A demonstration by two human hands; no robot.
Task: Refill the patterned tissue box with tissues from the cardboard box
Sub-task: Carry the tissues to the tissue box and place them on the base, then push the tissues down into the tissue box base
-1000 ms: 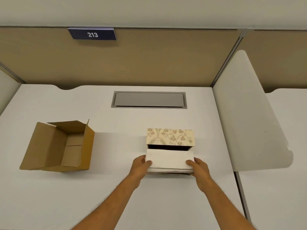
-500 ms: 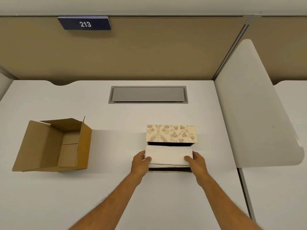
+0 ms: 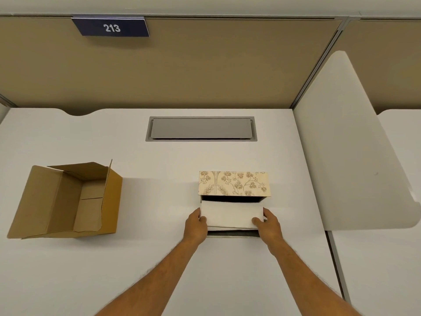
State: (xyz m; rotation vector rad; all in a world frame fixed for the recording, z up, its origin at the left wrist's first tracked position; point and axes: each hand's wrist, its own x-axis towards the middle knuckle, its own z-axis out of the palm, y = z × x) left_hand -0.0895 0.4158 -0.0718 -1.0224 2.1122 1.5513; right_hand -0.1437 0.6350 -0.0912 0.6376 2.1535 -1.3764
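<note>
The patterned tissue box (image 3: 233, 183) stands open on the white desk, its floral lid raised at the back and a dark opening beneath it. A white stack of tissues (image 3: 231, 215) lies over the box's opening. My left hand (image 3: 196, 225) grips the stack's left end and my right hand (image 3: 268, 224) grips its right end. The box's dark front rim (image 3: 232, 234) shows just below the stack. The brown cardboard box (image 3: 66, 201) sits at the left with its flaps open and nothing visible inside.
A grey cable hatch (image 3: 201, 128) is set into the desk behind the tissue box. A white divider panel (image 3: 350, 151) rises at the right. A tan partition wall with a "213" sign (image 3: 111, 27) closes the back.
Both hands have carried the tissue stack a little farther back toward the raised lid and lower into the box opening. The cardboard box has not moved.
</note>
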